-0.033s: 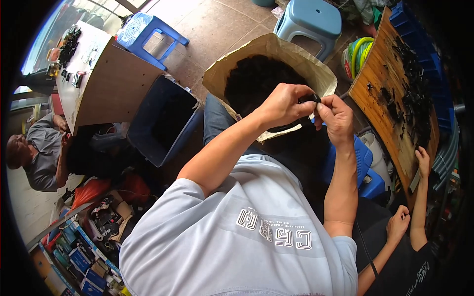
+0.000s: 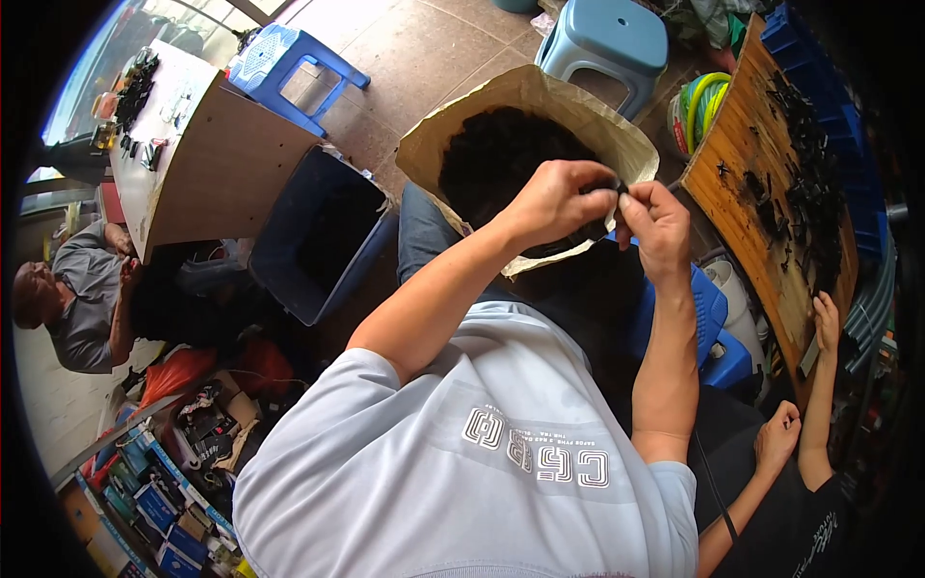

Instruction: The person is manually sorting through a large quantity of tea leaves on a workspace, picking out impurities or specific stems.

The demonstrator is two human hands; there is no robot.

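While both hands pinch it, left hand (image 2: 554,197) and right hand (image 2: 660,223) grips closed, the small black part (image 2: 618,187) hides its axis.

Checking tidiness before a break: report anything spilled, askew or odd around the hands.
Nothing looks spilled. Both hands, left hand and right hand, pinch a small black piece over the open paper sack of black parts. Loose black bits scatter across the wooden board.

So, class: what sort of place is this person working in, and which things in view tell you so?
Probably a small informal workshop for sorting or assembling parts. A brown sack of small black pieces sits under both hands, more black pieces lie on a wooden board, and plastic stools stand on tiled floor.
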